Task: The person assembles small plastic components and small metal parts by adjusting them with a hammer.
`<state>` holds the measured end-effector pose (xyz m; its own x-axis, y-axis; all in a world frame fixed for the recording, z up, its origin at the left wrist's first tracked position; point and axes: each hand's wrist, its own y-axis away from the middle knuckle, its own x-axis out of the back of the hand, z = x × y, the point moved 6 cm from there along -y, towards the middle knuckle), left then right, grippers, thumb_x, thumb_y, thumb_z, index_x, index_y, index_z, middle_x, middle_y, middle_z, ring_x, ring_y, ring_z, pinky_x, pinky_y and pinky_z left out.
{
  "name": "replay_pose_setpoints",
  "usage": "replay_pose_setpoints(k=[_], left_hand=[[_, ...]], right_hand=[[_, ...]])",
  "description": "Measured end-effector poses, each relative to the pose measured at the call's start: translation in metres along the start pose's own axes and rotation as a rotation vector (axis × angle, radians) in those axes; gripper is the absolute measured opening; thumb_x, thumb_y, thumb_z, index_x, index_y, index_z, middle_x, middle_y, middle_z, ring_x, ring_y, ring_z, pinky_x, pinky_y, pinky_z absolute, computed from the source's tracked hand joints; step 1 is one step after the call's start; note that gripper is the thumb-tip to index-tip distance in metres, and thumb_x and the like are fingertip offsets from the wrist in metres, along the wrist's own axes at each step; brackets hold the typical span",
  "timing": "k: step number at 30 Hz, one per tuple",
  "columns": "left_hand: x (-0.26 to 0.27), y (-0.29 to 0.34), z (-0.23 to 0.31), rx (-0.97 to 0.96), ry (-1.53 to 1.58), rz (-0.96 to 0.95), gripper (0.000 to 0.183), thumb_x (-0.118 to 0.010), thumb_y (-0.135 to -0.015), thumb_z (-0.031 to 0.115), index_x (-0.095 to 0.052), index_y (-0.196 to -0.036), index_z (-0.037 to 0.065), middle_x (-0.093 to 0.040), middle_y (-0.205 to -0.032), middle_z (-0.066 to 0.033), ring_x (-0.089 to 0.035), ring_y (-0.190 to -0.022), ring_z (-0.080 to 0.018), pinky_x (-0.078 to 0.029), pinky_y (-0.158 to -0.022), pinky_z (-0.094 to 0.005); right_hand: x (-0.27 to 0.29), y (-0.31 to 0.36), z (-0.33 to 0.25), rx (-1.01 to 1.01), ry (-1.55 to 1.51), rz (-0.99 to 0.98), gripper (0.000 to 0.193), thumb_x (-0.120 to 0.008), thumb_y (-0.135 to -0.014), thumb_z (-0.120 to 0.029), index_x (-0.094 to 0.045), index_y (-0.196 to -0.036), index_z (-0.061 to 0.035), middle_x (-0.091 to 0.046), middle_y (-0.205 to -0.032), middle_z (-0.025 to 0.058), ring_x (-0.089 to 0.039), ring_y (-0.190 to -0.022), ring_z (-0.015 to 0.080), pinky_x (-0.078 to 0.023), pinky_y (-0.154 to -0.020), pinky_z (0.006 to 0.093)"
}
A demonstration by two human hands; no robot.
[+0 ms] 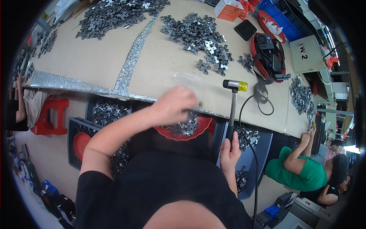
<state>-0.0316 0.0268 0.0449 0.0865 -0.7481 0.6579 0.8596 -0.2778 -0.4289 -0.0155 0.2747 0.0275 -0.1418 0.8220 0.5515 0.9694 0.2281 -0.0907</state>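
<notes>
My right hand [230, 153] is wrapped round the black handle of a small mallet [233, 103], held upright. The mallet has a metal shaft and a head with one black and one yellow face. My left hand [177, 105] is over the table's front edge, just above a red scalloped bowl [162, 133]. It is blurred by motion, its fingers bent downward and partly hidden, so whether anything is in them does not show. Small grey metal clips [185, 126] fill the bowl, which sits in front of my body.
Heaps of metal clips [194, 30] cover parts of the table [152, 76]. Grey bins [263, 152] with more clips stand below both sides. A black cable [256, 168] hangs at right, near a strapped device [268, 57]. A co-worker in green [301, 171] works at far right.
</notes>
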Motion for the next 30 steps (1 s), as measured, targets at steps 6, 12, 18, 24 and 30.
replay_pose_setpoints(k=[6, 12, 18, 24, 30], left_hand=[[0.009, -0.071, -0.075, 0.472, -0.227, 0.151, 0.029, -0.055, -0.068, 0.002, -0.057, -0.097, 0.002, -0.056, -0.088, -0.0126, -0.052, -0.093, -0.0314, -0.043, -0.078, -0.0403], [-0.003, -0.087, -0.086, 0.032, -0.118, -0.168, 0.033, -0.054, -0.069, 0.002, -0.060, -0.101, 0.004, -0.057, -0.093, -0.0114, -0.051, -0.098, -0.0277, -0.042, -0.084, -0.0364], [0.016, -0.062, -0.068, 0.179, -0.157, 0.132, 0.044, -0.057, -0.068, 0.004, -0.052, -0.112, 0.005, -0.057, -0.101, -0.0105, -0.049, -0.099, -0.0269, -0.039, -0.085, -0.0373], [0.006, -0.040, -0.057, 0.413, -0.227, 0.134, 0.057, -0.064, -0.063, 0.008, -0.045, -0.116, 0.002, -0.056, -0.105, -0.0110, -0.047, -0.099, -0.0269, -0.033, -0.087, -0.0377], [0.004, -0.021, -0.034, 0.392, -0.236, 0.180, 0.059, -0.065, -0.061, 0.008, -0.046, -0.116, 0.002, -0.057, -0.099, -0.0100, -0.048, -0.095, -0.0257, -0.033, -0.086, -0.0381]], right_hand=[[-0.005, -0.002, 0.005, 0.050, -0.053, 0.000, 0.041, -0.048, -0.090, -0.009, -0.038, -0.128, 0.0001, -0.049, -0.061, -0.0009, -0.039, -0.047, 0.0018, -0.031, -0.041, 0.0161], [-0.005, 0.000, 0.010, -0.007, -0.083, -0.018, 0.041, -0.048, -0.090, -0.010, -0.038, -0.128, 0.0002, -0.049, -0.062, -0.0009, -0.039, -0.047, 0.0017, -0.031, -0.041, 0.0163], [-0.005, -0.002, 0.014, 0.013, -0.060, -0.026, 0.041, -0.048, -0.090, -0.010, -0.039, -0.128, 0.0002, -0.049, -0.061, -0.0011, -0.040, -0.048, 0.0018, -0.032, -0.043, 0.0161], [-0.010, -0.016, -0.010, 0.020, 0.090, -0.067, 0.036, -0.050, -0.088, -0.010, -0.045, -0.121, 0.0027, -0.053, -0.062, 0.0057, -0.049, -0.052, 0.0110, -0.040, -0.048, 0.0226], [-0.015, -0.020, -0.028, 0.171, 0.274, -0.065, 0.032, -0.053, -0.086, -0.011, -0.050, -0.115, 0.0020, -0.061, -0.072, 0.0167, -0.061, -0.060, 0.0295, -0.047, -0.052, 0.0350]])
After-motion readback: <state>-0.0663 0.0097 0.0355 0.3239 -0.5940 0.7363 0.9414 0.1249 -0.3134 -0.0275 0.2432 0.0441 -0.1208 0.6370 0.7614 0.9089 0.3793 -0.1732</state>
